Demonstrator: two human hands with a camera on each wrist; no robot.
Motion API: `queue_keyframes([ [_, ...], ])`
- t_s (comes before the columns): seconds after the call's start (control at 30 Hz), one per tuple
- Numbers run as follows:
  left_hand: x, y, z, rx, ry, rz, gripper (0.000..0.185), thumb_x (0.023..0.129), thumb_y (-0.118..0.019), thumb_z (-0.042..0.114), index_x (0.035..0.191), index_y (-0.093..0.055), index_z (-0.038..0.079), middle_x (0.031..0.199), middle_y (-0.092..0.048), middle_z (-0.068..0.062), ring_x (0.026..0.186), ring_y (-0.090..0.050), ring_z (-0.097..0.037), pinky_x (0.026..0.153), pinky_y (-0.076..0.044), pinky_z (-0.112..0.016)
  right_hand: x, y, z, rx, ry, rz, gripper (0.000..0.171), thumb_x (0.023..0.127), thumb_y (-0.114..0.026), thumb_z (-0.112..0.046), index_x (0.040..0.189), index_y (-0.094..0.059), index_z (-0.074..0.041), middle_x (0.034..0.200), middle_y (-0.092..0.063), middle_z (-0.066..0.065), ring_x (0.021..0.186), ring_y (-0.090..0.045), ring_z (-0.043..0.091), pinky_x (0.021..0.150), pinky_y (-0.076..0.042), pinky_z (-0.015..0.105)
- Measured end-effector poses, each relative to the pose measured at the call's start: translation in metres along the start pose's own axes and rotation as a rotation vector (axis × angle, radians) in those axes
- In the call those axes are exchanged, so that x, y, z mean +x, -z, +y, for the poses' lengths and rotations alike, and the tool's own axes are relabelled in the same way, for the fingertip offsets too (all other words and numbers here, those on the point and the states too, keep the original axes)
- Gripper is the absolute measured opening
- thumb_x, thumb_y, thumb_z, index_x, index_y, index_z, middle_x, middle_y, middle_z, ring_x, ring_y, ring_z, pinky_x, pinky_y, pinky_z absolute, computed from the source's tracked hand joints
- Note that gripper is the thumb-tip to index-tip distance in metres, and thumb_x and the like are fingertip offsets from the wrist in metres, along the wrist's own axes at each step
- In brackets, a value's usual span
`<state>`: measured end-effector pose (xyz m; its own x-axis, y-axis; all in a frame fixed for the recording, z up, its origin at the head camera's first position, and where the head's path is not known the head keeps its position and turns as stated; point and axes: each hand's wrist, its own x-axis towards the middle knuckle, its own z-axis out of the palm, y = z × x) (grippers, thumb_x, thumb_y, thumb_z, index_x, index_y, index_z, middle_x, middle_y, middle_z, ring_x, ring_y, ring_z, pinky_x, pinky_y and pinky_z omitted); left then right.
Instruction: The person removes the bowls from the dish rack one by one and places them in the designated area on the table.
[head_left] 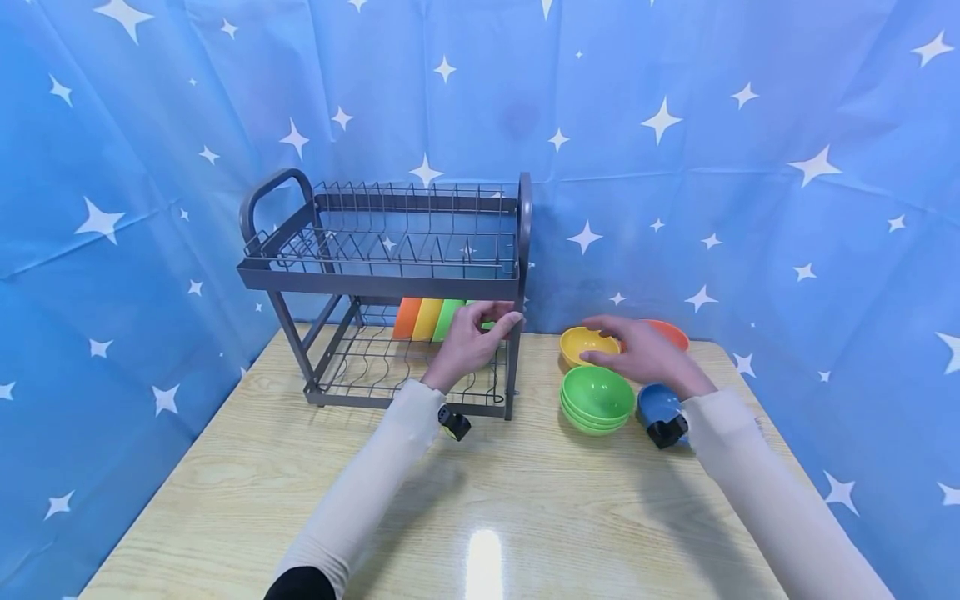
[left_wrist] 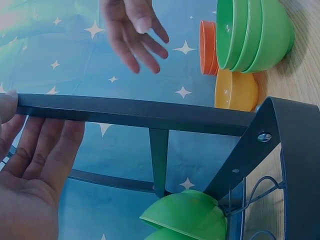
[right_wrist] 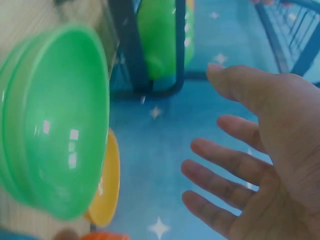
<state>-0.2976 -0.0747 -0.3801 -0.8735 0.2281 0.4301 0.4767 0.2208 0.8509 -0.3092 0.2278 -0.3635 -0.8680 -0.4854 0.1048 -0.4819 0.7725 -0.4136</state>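
My left hand [head_left: 472,340] is at the right upright of a dark two-tier dish rack [head_left: 378,286]. In the left wrist view its thumb and fingers [left_wrist: 62,150] are round that post. My right hand [head_left: 641,350] hovers over the bowls to the rack's right, fingers spread and holding nothing. Below it are a stack of green bowls [head_left: 597,396], a yellow bowl [head_left: 585,343], orange bowls [head_left: 670,333] and a blue bowl [head_left: 656,402], partly hidden by the wrist camera. On the rack's lower tier, orange [head_left: 407,318], yellow [head_left: 426,319] and green bowls [left_wrist: 187,215] stand on edge.
The rack's upper tier [head_left: 382,287] carries wire dividers and a raised side handle [head_left: 247,208]. All stands on a wooden table [head_left: 420,525]. A blue curtain [head_left: 615,208] with white stars hangs behind and beside it.
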Motion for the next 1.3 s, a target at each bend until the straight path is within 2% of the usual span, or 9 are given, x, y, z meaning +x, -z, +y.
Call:
queue_keyframes([
  [0.33,0.000,0.003,0.007,0.044,0.017,-0.029,0.036,0.102,-0.064,0.039,0.126,-0.069,0.012,0.116,-0.074,-0.004,0.094,-0.073,-0.016,0.090,-0.062,-0.030,0.003,-0.010,-0.032,0.145,0.052,0.014,0.064,0.095,-0.071,-0.050,0.150,-0.051,-0.025,0.147,-0.060,0.004,0.132,-0.059,0.031,0.112,-0.048,0.055],
  [0.57,0.002,0.009,0.007,0.148,-0.059,-0.045,0.036,0.101,-0.065,0.043,0.126,-0.070,0.017,0.120,-0.072,-0.001,0.107,-0.069,-0.018,0.096,-0.059,-0.038,0.001,-0.011,-0.056,0.274,0.075,0.025,0.063,0.095,-0.070,-0.051,0.150,-0.050,-0.028,0.147,-0.060,0.003,0.134,-0.058,0.028,0.115,-0.046,0.053],
  [0.7,0.002,0.022,0.002,0.176,-0.042,-0.060,0.040,0.098,-0.066,0.049,0.128,-0.070,0.023,0.125,-0.071,-0.001,0.113,-0.068,-0.022,0.095,-0.060,-0.041,0.001,-0.011,-0.067,0.366,0.078,0.031,0.061,0.096,-0.068,-0.051,0.150,-0.048,-0.032,0.147,-0.060,-0.001,0.136,-0.056,0.027,0.117,-0.044,0.053],
  [0.9,-0.001,0.048,-0.010,0.271,0.086,0.026,0.065,0.094,-0.062,0.064,0.141,-0.061,0.020,0.152,-0.055,-0.004,0.140,-0.051,-0.035,0.116,-0.044,-0.055,0.006,-0.012,-0.080,0.475,0.043,0.063,0.060,0.096,-0.068,-0.051,0.151,-0.047,-0.036,0.147,-0.059,-0.002,0.136,-0.056,0.026,0.113,-0.048,0.052],
  [1.0,-0.002,0.061,-0.017,0.296,0.157,0.072,0.072,0.093,-0.060,0.068,0.146,-0.057,0.018,0.151,-0.055,-0.010,0.138,-0.052,-0.038,0.116,-0.043,-0.057,0.011,-0.015,-0.085,0.533,0.030,0.076,0.060,0.097,-0.068,-0.049,0.151,-0.047,-0.033,0.149,-0.058,0.000,0.136,-0.056,0.027,0.112,-0.049,0.052],
  [1.1,-0.001,0.074,-0.024,0.293,0.151,0.119,0.065,0.095,-0.060,0.065,0.145,-0.057,0.023,0.148,-0.059,-0.008,0.139,-0.052,-0.034,0.118,-0.042,-0.054,0.016,-0.017,-0.091,0.564,0.011,0.084,0.059,0.098,-0.067,-0.049,0.151,-0.048,-0.029,0.148,-0.059,0.002,0.137,-0.056,0.028,0.112,-0.048,0.053],
  [1.2,0.001,0.088,-0.031,0.304,0.075,0.169,0.051,0.098,-0.062,0.056,0.141,-0.060,0.029,0.144,-0.062,-0.005,0.137,-0.055,-0.030,0.119,-0.041,-0.054,0.019,-0.018,-0.097,0.581,-0.020,0.088,0.060,0.097,-0.067,-0.052,0.149,-0.051,-0.026,0.146,-0.061,0.002,0.138,-0.055,0.028,0.113,-0.047,0.053],
  [1.23,0.002,0.092,-0.034,0.316,0.051,0.187,0.047,0.099,-0.062,0.053,0.140,-0.060,0.030,0.149,-0.059,0.000,0.144,-0.049,-0.025,0.120,-0.039,-0.053,0.020,-0.019,-0.099,0.586,-0.030,0.093,0.060,0.096,-0.067,-0.053,0.147,-0.053,-0.025,0.145,-0.061,0.003,0.138,-0.056,0.028,0.114,-0.047,0.052],
  [1.3,0.003,0.101,-0.038,0.334,0.014,0.219,0.044,0.100,-0.064,0.045,0.140,-0.060,0.026,0.148,-0.059,-0.003,0.143,-0.050,-0.027,0.120,-0.040,-0.053,0.022,-0.021,-0.101,0.596,-0.050,0.108,0.059,0.096,-0.066,-0.055,0.145,-0.056,-0.023,0.142,-0.063,0.003,0.136,-0.057,0.027,0.113,-0.047,0.051],
])
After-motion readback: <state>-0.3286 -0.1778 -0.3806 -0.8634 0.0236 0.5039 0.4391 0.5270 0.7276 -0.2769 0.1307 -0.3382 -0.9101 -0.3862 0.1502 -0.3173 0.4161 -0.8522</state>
